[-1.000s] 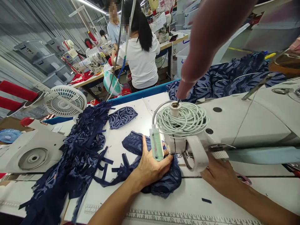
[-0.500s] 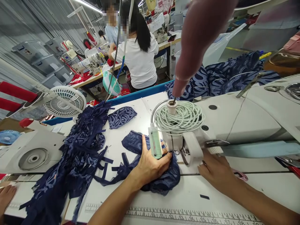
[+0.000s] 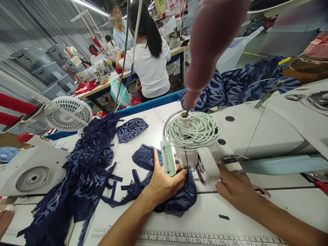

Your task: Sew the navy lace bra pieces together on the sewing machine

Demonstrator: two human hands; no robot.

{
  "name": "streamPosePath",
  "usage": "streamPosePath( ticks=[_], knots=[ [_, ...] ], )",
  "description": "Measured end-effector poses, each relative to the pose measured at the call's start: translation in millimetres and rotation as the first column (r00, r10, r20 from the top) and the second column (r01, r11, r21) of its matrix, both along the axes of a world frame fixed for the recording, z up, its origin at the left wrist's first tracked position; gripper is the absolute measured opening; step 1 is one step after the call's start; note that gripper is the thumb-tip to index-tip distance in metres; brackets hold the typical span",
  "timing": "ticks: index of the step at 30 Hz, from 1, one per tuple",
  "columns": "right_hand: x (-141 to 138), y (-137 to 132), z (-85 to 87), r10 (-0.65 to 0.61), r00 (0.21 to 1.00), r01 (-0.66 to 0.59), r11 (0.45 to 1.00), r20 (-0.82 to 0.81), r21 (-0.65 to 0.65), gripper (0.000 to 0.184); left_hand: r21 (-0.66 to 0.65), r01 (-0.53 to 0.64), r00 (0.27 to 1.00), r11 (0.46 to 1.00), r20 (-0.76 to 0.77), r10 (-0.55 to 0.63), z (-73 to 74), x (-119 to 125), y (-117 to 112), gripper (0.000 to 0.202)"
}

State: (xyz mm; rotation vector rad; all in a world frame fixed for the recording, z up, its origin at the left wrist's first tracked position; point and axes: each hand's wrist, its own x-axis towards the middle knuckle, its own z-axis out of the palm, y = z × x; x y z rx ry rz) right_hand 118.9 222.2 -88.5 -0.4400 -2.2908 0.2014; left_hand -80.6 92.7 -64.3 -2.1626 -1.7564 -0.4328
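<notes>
My left hand (image 3: 164, 182) rests on a navy lace bra (image 3: 179, 201) beside the head of a white sewing machine (image 3: 241, 131). Its fingers press and hold the cloth close to the needle area, partly behind a small greenish-lit lamp (image 3: 168, 158). Dark straps (image 3: 125, 194) trail from the bra to the left. Under the machine arm, my right hand (image 3: 234, 186) is closed with bent fingers. Its fingertips are hidden by the machine, so what they hold, if anything, does not show.
A heap of navy lace pieces (image 3: 89, 164) lies at left, a loose lace cup (image 3: 132, 130) beside it. Pale green cord (image 3: 194, 130) is coiled atop the machine. A white fan (image 3: 69, 114) and another machine (image 3: 33, 174) stand left. Co-workers sit beyond; another person's hand (image 3: 5, 218) shows at lower left.
The camera view has shifted slightly. Both my hands and the bra keep nearly the same place at the machine. The other person's hand at lower left has drawn back toward the frame edge.
</notes>
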Motion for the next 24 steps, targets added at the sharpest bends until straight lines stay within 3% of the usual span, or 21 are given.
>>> streamPosePath(
  ticks=[4, 8, 11, 14, 20, 24],
  knots=[
    [-2.8, 3.1, 0.3, 0.027, 0.999, -0.025, 0.993, -0.021, 0.116, 0.033, -0.019, 0.014, 0.999, 1.000, 0.031, -0.013, -0.1, -0.8, 0.7, 0.020],
    [-2.9, 0.9, 15.2, 0.033, 0.999, -0.026, 0.986, -0.039, 0.164, 0.024, 0.006, 0.039, 0.996, 0.999, 0.080, -0.039, -4.7, -2.4, -0.1, 0.020],
    [10.0, -9.5, 30.7, 0.124, 0.990, -0.132, 0.982, 0.068, 0.133, 0.021, -0.035, 0.042, 0.996, 0.999, 0.075, -0.039, -7.0, -3.2, -0.6, 0.019],
    [31.5, -22.1, 35.2, 0.230, 0.958, -0.242, 0.969, 0.173, 0.051, 0.026, -0.045, 0.051, 0.998, 0.998, 0.042, -0.050, -7.1, -2.9, -0.5, 0.019],
    [55.1, -35.2, 12.5, 0.264, 0.947, -0.295, 0.941, 0.183, 0.164, 0.030, -0.005, 0.068, 0.996, 0.998, 0.054, -0.067, -8.3, -2.6, 0.8, 0.017],
    [63.1, -28.8, -8.4, 0.234, 0.942, -0.286, 0.935, 0.241, 0.211, 0.035, -0.061, 0.040, 0.996, 0.997, 0.077, -0.035, 1.6, -0.5, -0.7, 0.020]
  ],
)
